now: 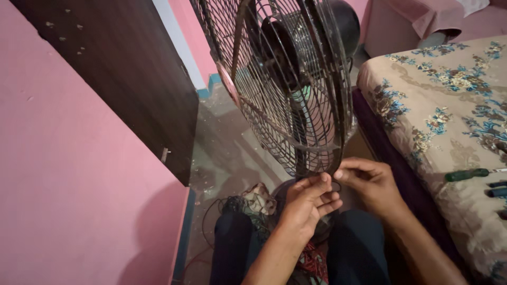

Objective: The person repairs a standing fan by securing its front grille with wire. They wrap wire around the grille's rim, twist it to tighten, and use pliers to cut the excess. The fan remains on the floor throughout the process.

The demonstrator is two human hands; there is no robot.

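Observation:
A dark wire fan cage stands upright in front of me, its motor hub showing through the wires. Both hands meet at the cage's bottom rim. My left hand curls its fingers around the lower edge of the rim. My right hand pinches the rim from the right side with thumb and fingertips. What sits between the fingertips is too small and dark to make out. My knees in dark trousers are below the hands.
A pink wall and a dark wooden door close off the left. A bed with a floral sheet is on the right, with a green-handled screwdriver on it. A crumpled cloth and wires lie on the floor.

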